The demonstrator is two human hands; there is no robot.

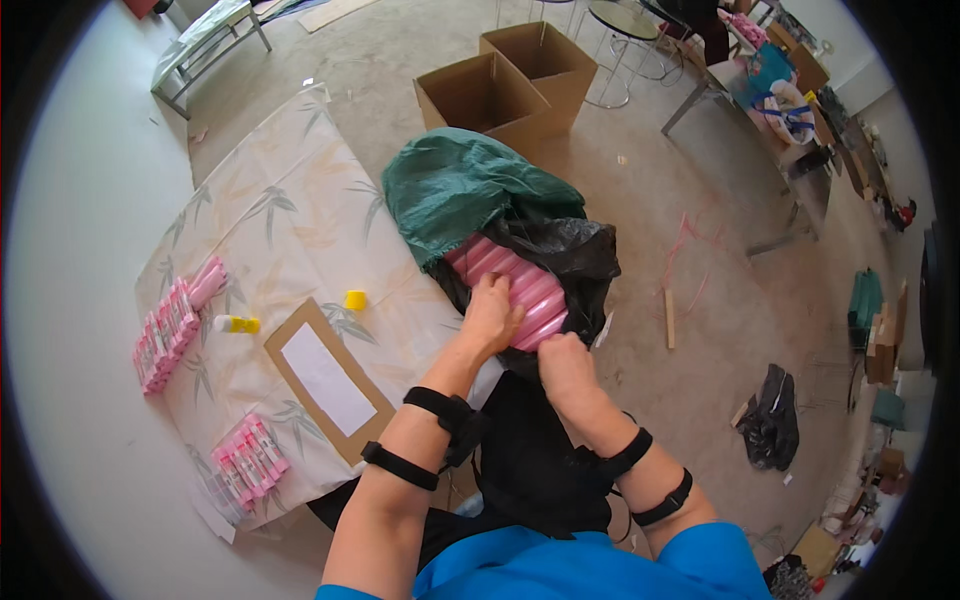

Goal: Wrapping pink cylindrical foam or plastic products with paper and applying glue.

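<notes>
Several glossy pink tubes (540, 297) lie side by side in a black plastic bag (585, 250), which sits in a green woven sack (465, 180) at the table's right edge. My left hand (490, 317) rests on the near left part of the tubes, its thumb apart from its bent fingers. At the near right rim of the bag my right hand (568, 372) is closed, apparently on the black plastic; its fingertips are hidden. A brown cardboard piece with a white paper sheet (328, 375) lies on the table to the left.
On the patterned tablecloth (270, 240) are a glue bottle (237, 324), a yellow cap (355, 300) and two groups of pink packets (165, 335). Beyond the sack stand open cardboard boxes (510, 85). A crumpled black bag (770, 420) and a wooden stick (670, 318) lie on the floor.
</notes>
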